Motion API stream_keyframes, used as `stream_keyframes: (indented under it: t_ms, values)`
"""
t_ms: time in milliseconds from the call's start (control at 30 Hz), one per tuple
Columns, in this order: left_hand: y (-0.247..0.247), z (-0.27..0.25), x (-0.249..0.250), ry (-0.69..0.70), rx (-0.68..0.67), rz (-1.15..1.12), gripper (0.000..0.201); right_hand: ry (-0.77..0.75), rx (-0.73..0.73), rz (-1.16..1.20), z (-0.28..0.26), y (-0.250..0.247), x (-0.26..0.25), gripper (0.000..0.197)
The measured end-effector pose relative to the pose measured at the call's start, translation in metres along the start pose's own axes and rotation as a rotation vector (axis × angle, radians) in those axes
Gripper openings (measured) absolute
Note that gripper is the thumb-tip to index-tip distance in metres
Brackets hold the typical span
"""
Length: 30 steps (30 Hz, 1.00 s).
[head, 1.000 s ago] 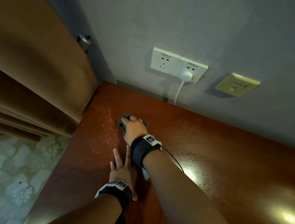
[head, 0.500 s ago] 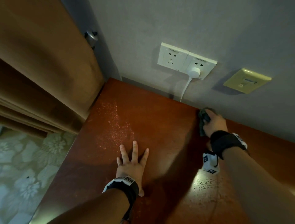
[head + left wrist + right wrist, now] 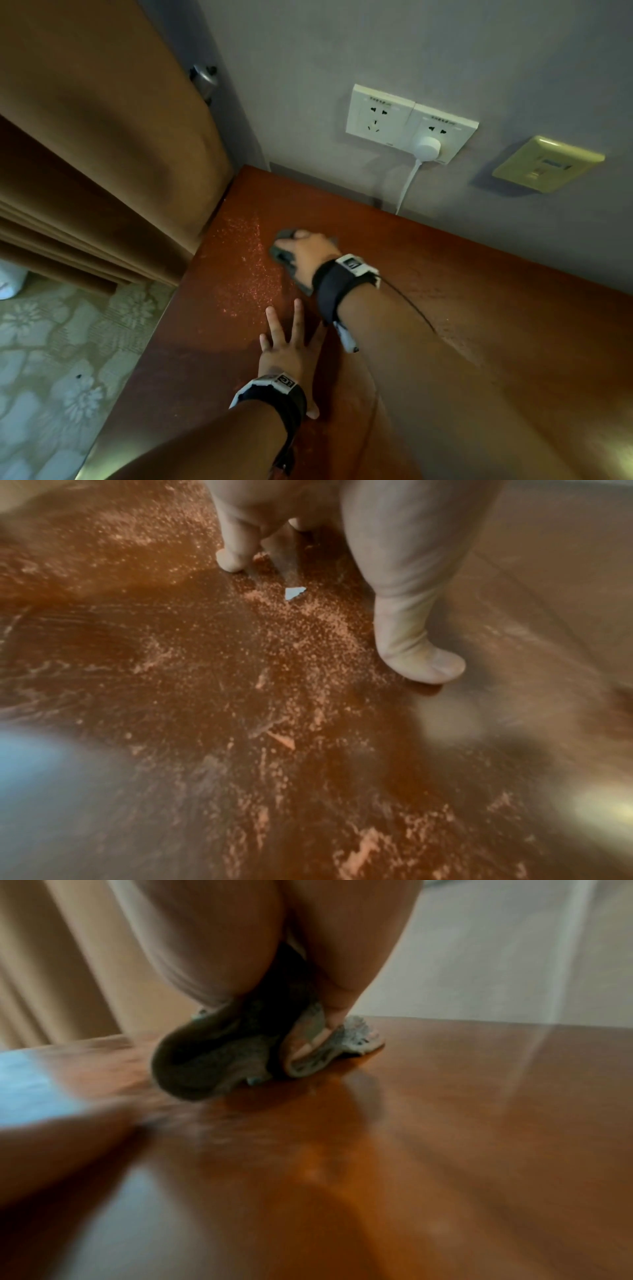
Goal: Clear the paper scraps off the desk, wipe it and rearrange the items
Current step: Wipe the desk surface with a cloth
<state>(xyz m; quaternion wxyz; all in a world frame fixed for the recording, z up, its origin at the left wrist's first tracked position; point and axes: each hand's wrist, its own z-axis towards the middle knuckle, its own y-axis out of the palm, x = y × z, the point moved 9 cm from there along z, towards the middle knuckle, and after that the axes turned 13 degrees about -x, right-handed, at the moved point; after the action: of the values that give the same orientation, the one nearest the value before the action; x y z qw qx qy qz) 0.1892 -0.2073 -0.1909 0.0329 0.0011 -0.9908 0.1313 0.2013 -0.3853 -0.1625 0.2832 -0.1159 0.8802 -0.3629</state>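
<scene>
Two bare hands are close together near the far left corner of the reddish-brown desk (image 3: 479, 325). The right hand (image 3: 310, 253) reaches across and grips a bunched grey cloth (image 3: 284, 257), fingers curled over it and pressing it onto the desk top. The right wrist view shows the cloth folded on itself between thumb and fingers, with a paler patterned side turned out. The left hand (image 3: 286, 353) lies flat on the desk nearer the person, palm down, fingers straight and spread, holding nothing. Its fingertips end just beside the black band (image 3: 337, 291) on the right wrist, and whether they touch it cannot be told. A film of pale specks (image 3: 245, 263) covers the desk just left of the cloth, running toward the desk's left edge. The left wrist view shows the same gritty specks and smears around the fingers (image 3: 411, 601). A small pale triangular patch (image 3: 294, 592) shows among them; whether it is a scrap or a reflection cannot be told. On the grey wall (image 3: 445, 51) behind the desk sit two white sockets (image 3: 380, 116), the right one filled by a white plug (image 3: 428, 149) whose cable (image 3: 407, 185) drops behind the desk. A yellowish plate (image 3: 544, 164) sits further right. A brown curtain (image 3: 85, 137) hangs at the left, above a floral floor (image 3: 51, 359).
</scene>
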Motion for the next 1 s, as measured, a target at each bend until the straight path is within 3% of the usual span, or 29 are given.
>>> stream_keyframes:
  t_ms: [133, 233, 367, 533, 633, 767, 933, 1000]
  values:
    - [0.002, 0.001, 0.000, -0.016, -0.054, 0.046, 0.135, -0.065, -0.099, -0.138, 0.006, 0.021, -0.035, 0.067]
    - [0.000, -0.001, -0.001, -0.013, -0.011, 0.015, 0.140, -0.048, -0.034, -0.086, -0.002, 0.011, -0.015, 0.064]
    - [-0.002, -0.002, 0.000, -0.007, 0.058, 0.003, 0.150, 0.102, 0.128, 0.055, -0.032, -0.020, 0.068, 0.056]
    - [-0.001, 0.000, 0.000, -0.008, 0.066, 0.013, 0.150, 0.429, 0.286, 0.138, -0.095, -0.042, 0.205, 0.053]
    - [-0.002, 0.000, -0.001, -0.008, 0.070, 0.028, 0.150, 0.524, 0.322, 0.190, -0.124, -0.040, 0.235, 0.051]
    - [-0.002, -0.001, -0.001, -0.013, 0.068, 0.032, 0.149, 0.438, 0.331, 0.133, -0.130, -0.021, 0.199, 0.054]
    - [-0.002, -0.001, 0.000, -0.015, 0.070, 0.023, 0.148, 0.259, 0.046, -0.002, -0.143, 0.054, 0.122, 0.066]
    - [-0.002, -0.001, -0.001, -0.015, 0.063, 0.012, 0.148, 0.145, 0.037, -0.068, -0.163, 0.087, 0.090, 0.067]
